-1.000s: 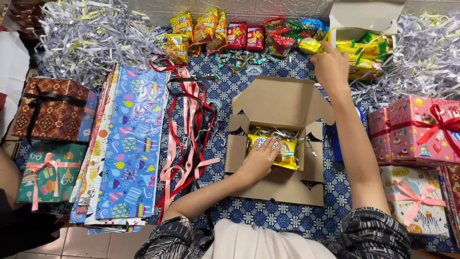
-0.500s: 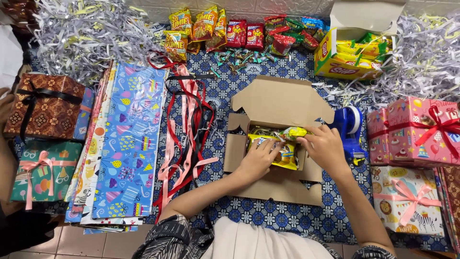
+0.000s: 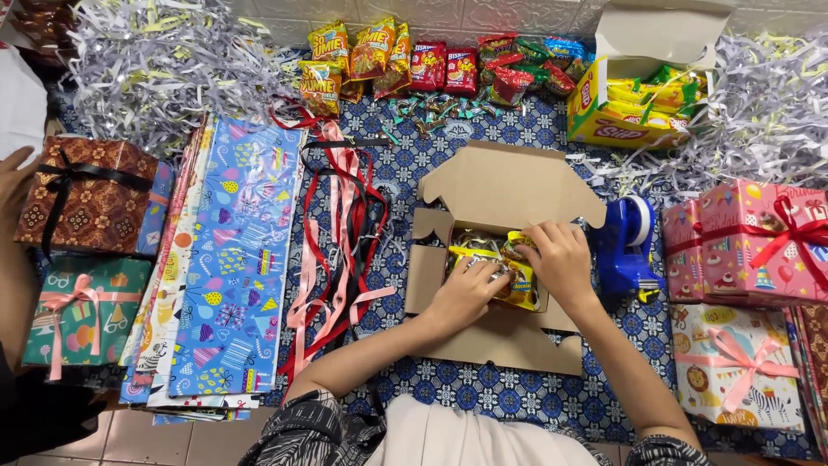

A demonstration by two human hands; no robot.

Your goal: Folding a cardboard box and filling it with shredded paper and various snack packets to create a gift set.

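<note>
both my hands (image 3: 517, 276) meet at frame centre, fingers (image 3: 542, 243) curled loosely onto the yellow snack packets (image 3: 519, 289), directly underneath, inside the open brown cardboard box (image 3: 509, 185); right hand (image 3: 561, 259) slightly above.

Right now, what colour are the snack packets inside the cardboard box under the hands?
Yellow snack packets, seen best in the head view.

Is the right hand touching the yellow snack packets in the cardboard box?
Touching: the head view shows the right hand pressed onto the yellow snack packets inside the cardboard box.
</note>
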